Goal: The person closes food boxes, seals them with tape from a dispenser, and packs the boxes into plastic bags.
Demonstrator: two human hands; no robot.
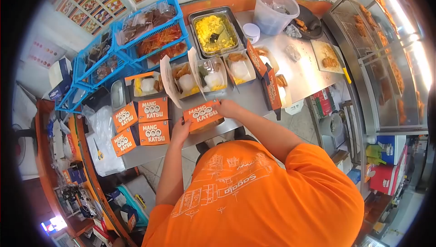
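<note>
Head view: left hand and right hand grip an orange box, lettering up, long axis crosswise.

"What lettering reaches you on the remote feed?"

"I read MANG and KATSU, with three ring shapes between them, on the central orange takeaway box. The same print shows on the four orange cartons to its left."

"Anything else?"

"I make out 'Sagala' in white on the orange T-shirt."

"And the menu poster?"

"Its captions are too small for me to read."
</note>
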